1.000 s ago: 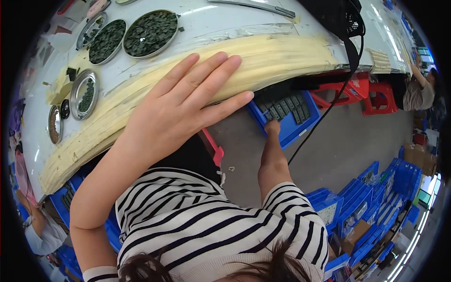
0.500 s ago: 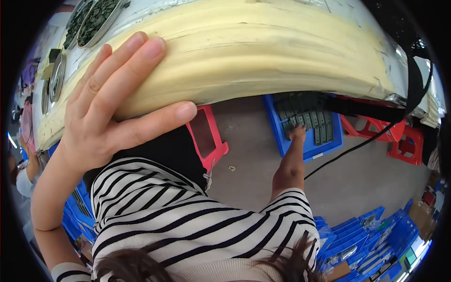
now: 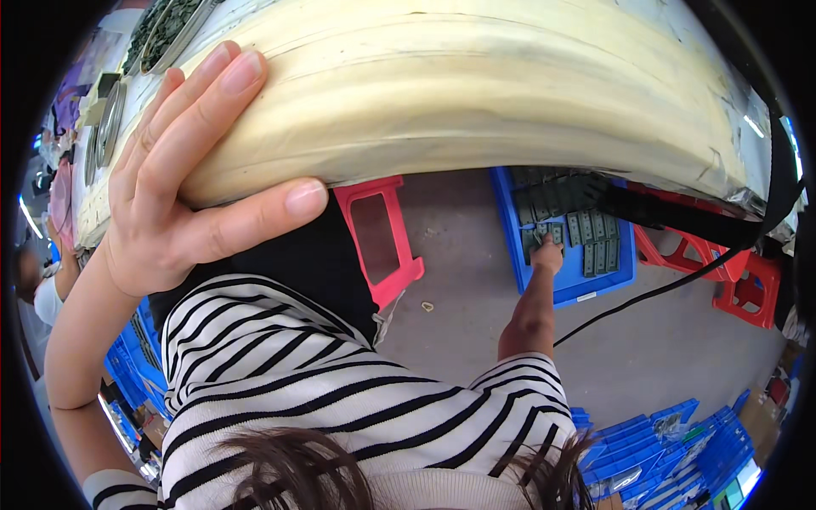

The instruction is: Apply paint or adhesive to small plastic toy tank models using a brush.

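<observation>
My left hand [image 3: 174,183] lies palm down on the cream-coloured padded edge of the work table [image 3: 476,93]. Its fingers are stretched out and hold nothing. Far below and to the right, my right hand [image 3: 548,255] reaches into a blue plastic crate [image 3: 568,293] on the floor, partly under the table. Its fingers are closed on dark green rectangular parts [image 3: 544,231], whose lower ends the hand hides. More dark green parts [image 3: 599,229] stand in rows beside it, with bare crate floor showing between them.
Red plastic stools [image 3: 391,280] stand under the table and right of the crate [image 3: 752,289]. A black cable [image 3: 629,299] crosses the floor. Stacked blue crates [image 3: 663,450] are behind at lower right. A tray of dark green pieces [image 3: 174,34] sits at the table's far left.
My right hand has drawn some green parts apart from the rows, leaving a blue gap beside them. My left hand still rests on the table edge. The whole view has shifted slightly.
</observation>
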{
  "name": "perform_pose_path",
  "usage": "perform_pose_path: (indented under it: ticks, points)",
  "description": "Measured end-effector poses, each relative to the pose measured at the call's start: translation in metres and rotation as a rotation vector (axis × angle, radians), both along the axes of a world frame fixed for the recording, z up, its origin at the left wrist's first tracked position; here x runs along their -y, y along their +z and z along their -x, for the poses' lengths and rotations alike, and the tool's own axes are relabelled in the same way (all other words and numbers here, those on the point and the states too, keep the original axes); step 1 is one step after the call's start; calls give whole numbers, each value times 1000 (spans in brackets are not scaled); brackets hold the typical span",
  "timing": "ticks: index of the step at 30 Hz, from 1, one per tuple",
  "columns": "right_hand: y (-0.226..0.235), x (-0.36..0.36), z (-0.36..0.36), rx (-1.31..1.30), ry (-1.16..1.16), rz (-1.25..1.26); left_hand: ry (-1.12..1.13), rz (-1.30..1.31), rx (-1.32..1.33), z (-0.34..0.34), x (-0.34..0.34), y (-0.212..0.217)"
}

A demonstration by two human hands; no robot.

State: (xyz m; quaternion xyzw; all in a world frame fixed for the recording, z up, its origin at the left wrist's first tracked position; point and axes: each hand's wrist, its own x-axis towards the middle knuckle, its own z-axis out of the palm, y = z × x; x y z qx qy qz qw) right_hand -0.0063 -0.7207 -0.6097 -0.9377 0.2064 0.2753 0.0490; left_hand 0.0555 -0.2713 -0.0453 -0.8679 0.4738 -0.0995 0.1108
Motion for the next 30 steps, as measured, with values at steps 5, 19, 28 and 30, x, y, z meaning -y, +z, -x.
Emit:
perform_pose_path:
  ticks: [5, 19, 28, 30]
  points:
    - [12, -1, -8, -14, 3, 1, 35, 18, 36, 4, 9, -2]
    - [15, 33, -46, -81, -224, 44, -103, 30, 47, -5, 4, -7]
    - [3, 47, -34, 2, -242, -34, -128, 28, 51, -9, -4, -4]
    - [19, 46, -40, 32, -235, -41, -79, 14, 38, -5, -2, -1]
